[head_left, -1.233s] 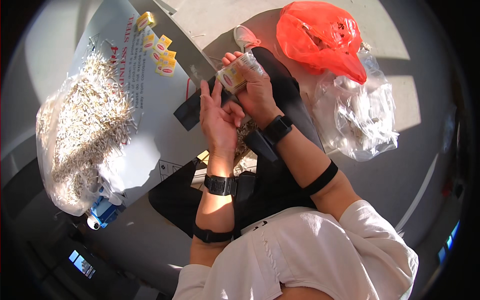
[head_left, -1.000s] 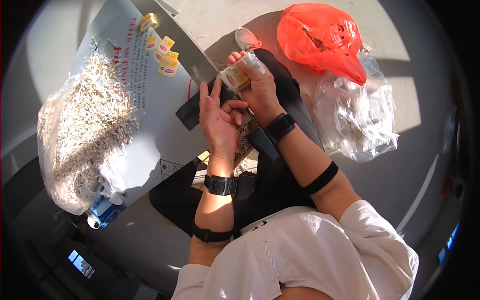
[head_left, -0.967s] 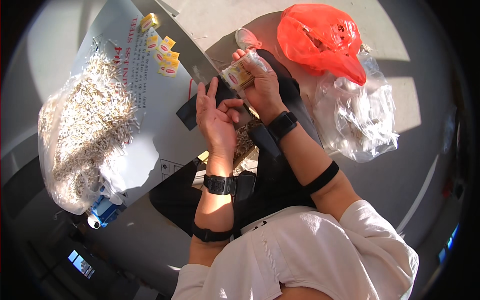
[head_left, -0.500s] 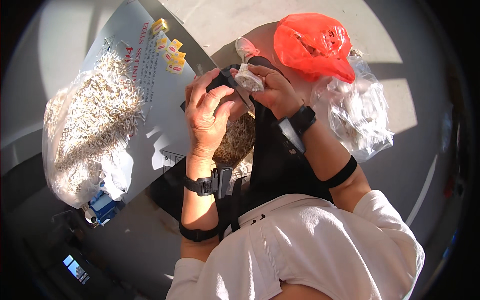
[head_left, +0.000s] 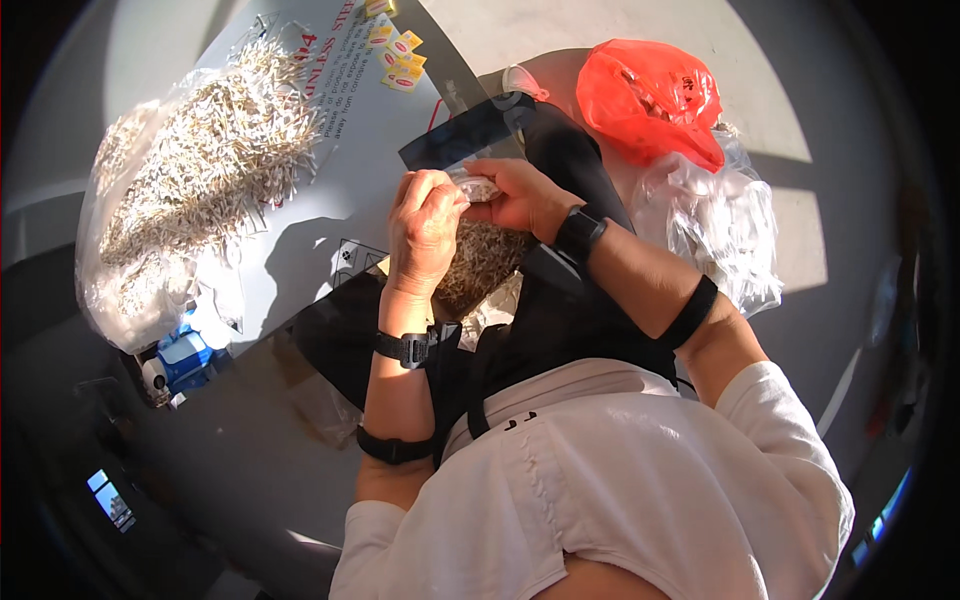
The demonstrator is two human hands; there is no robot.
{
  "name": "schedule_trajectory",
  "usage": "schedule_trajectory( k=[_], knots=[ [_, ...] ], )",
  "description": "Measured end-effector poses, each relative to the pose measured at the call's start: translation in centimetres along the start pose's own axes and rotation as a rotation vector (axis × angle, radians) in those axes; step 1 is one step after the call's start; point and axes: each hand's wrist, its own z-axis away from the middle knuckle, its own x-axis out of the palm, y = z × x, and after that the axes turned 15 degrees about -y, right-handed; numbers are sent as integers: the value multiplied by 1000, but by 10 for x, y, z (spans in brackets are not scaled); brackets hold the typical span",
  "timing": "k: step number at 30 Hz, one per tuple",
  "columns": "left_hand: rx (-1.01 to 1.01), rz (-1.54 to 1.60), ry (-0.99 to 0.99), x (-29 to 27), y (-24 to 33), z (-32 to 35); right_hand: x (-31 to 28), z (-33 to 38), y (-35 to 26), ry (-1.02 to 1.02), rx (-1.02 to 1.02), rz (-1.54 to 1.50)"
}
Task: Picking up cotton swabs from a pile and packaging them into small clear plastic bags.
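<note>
A small clear packet of cotton swabs [head_left: 478,188] is held between my two hands, over my lap. My right hand [head_left: 515,197] grips it from the right, thumb and fingers closed on it. From the other side my left hand [head_left: 422,228] has its fingers bent and pinched at the packet's left end; the fingertips are partly hidden. Just below the hands, a container full of loose cotton swabs [head_left: 482,265] rests by my lap, its upper part covered by them.
On the metal-look table [head_left: 300,235] at left, a large heap of swabs [head_left: 215,165] spills from a clear bag. Several small yellow packs [head_left: 402,65] lie at its far edge. A red bag [head_left: 645,100] and a clear bag [head_left: 710,220] sit right; a blue object [head_left: 185,360] is lower left.
My left hand has closed from spread fingers onto the packet. My right hand has lowered the packet and turned it toward the left hand. The view has shifted slightly.
</note>
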Motion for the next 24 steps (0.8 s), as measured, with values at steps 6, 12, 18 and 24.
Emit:
schedule_trajectory(
  k=[6, 12, 18, 24],
  knots=[
    [-88, 91, 87, 3, -24, -2, 8, 28, -23, 23, -364, 1060],
    [-57, 163, 97, 4, -35, -12, 16, 31, -30, -121, -640, 1538],
    [-403, 797, 38, 5, -34, -26, 9, 20, -31, -130, -646, 1566],
    [-477, 1058, -74, 10, -49, -38, 5, 13, -30, -155, -678, 1473]
  ],
)
